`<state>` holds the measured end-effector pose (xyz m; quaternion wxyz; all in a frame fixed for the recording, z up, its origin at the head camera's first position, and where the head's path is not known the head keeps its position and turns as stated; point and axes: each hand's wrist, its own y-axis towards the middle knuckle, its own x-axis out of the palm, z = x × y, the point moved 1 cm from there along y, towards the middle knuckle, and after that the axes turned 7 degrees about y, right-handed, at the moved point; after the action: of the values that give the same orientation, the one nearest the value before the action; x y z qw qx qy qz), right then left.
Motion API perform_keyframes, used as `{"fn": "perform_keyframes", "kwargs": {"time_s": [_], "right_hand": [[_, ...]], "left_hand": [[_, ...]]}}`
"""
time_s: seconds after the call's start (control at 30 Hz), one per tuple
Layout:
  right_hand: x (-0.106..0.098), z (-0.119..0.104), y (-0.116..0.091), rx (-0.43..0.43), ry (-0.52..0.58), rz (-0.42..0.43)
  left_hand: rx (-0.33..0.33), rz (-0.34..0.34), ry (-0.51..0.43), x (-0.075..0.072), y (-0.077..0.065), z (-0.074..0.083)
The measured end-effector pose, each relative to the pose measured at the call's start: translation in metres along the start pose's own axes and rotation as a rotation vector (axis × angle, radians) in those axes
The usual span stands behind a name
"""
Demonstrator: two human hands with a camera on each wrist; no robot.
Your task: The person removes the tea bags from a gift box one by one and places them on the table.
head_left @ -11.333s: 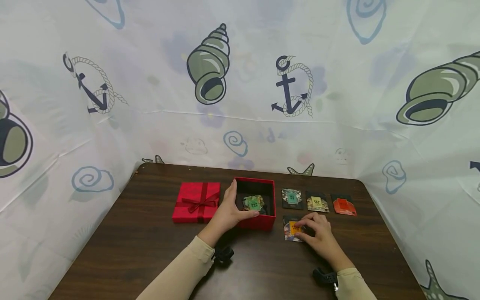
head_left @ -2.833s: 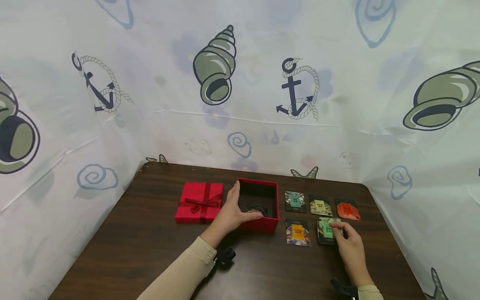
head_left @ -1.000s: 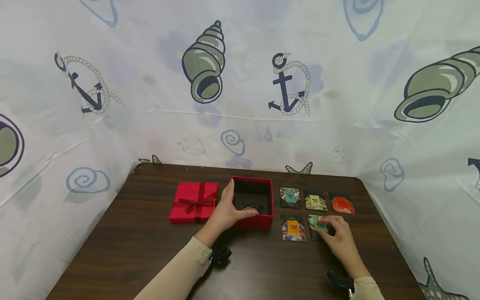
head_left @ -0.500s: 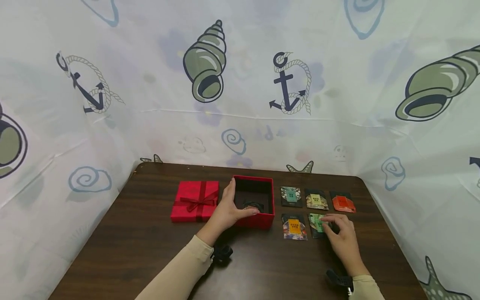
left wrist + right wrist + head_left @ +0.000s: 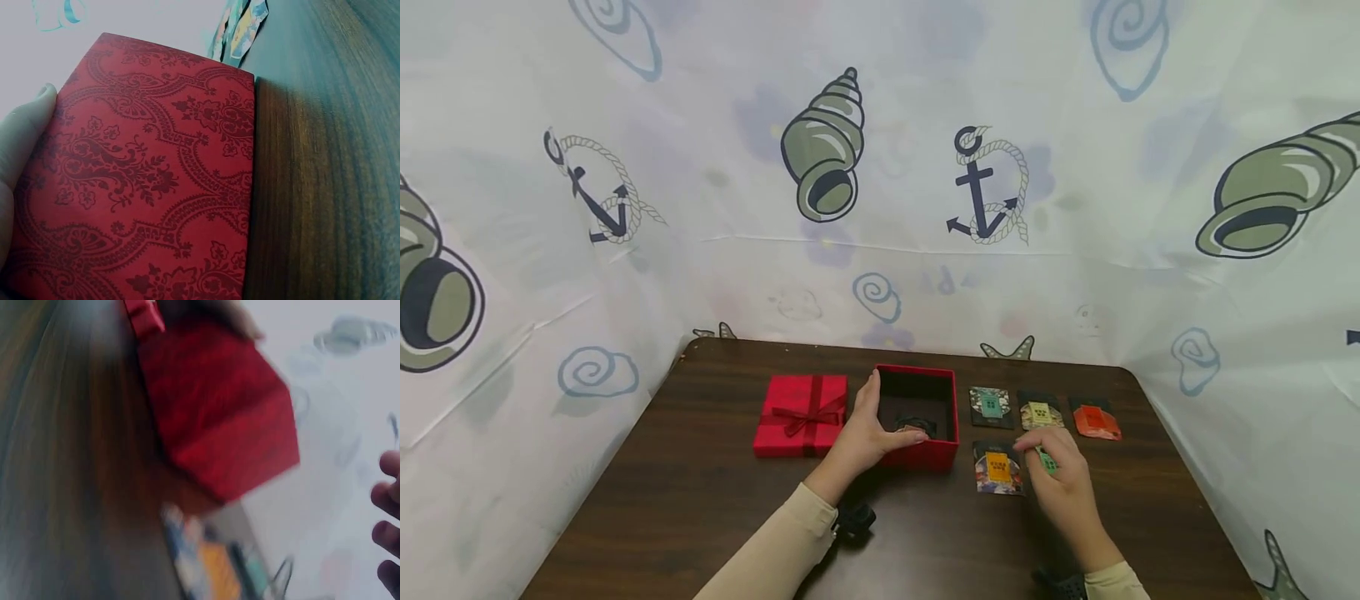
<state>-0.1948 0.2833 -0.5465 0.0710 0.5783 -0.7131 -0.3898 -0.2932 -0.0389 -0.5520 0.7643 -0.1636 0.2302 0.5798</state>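
My left hand (image 5: 861, 437) holds the near left corner of a lidless red gift box (image 5: 925, 456), thumb over the front rim. In the left wrist view the thumb lies at the edge of the box's patterned wall (image 5: 150, 162). A small dark item (image 5: 917, 427) lies inside, partly hidden by the thumb. My right hand (image 5: 1063, 475) is over a green-labelled packet (image 5: 1047, 460), mostly covering it. Its fingers (image 5: 387, 537) are loosely bent in the blurred right wrist view, with nothing seen held. An orange-labelled packet (image 5: 997, 468) lies just left of this hand.
Behind stands a row of packets: teal (image 5: 991, 406), yellow (image 5: 1040, 412) and red (image 5: 1096, 420). Left of the box lies its red lid (image 5: 801, 417) with a ribbon bow. The brown table (image 5: 700, 500) meets a printed cloth backdrop (image 5: 910, 167).
The orange-labelled and then the green-labelled packet were laid in a front row. The right hand has let go of the green one and moved left. The left hand has stayed on the box.
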Motion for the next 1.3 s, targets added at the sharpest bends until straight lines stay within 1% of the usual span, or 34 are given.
{"fn": "perform_keyframes", "kwargs": {"time_s": [0.1, 0.17, 0.3, 0.4, 0.5, 0.63, 0.77, 0.87, 1.07, 1.13, 1.3], "right_hand": [[0.011, -0.017, 0.012, -0.028, 0.044, 0.014], [0.018, -0.028, 0.022, -0.035, 0.076, 0.006], [0.030, -0.049, 0.041, -0.007, 0.117, -0.035], [0.038, -0.060, 0.049, 0.066, 0.156, -0.073], [0.044, -0.067, 0.056, 0.192, 0.219, -0.141], [0.053, -0.072, 0.066, 0.344, 0.258, -0.247], [0.060, -0.077, 0.074, 0.429, 0.263, -0.310], [0.066, -0.078, 0.081, 0.474, 0.280, -0.355], [0.083, -0.073, 0.095, 0.529, 0.312, -0.457], [0.087, -0.072, 0.097, 0.539, 0.300, -0.487], [0.099, -0.070, 0.102, 0.581, 0.212, -0.577]], "left_hand": [[-0.002, -0.003, 0.006, 0.000, -0.001, 0.000], [-0.001, -0.003, 0.002, 0.000, -0.001, 0.000], [0.004, 0.004, -0.009, 0.000, 0.000, -0.001], [0.011, 0.003, -0.012, 0.001, 0.000, -0.002], [0.012, 0.002, -0.015, 0.000, 0.000, -0.001], [0.010, 0.010, -0.009, 0.000, 0.000, -0.001], [0.014, 0.010, 0.001, 0.001, 0.001, -0.002], [0.016, 0.009, -0.003, 0.000, 0.000, -0.003], [0.022, 0.013, -0.001, -0.003, 0.000, -0.004], [0.027, 0.009, -0.005, -0.003, 0.000, -0.004], [0.039, -0.005, -0.013, -0.003, -0.001, -0.003]]}}
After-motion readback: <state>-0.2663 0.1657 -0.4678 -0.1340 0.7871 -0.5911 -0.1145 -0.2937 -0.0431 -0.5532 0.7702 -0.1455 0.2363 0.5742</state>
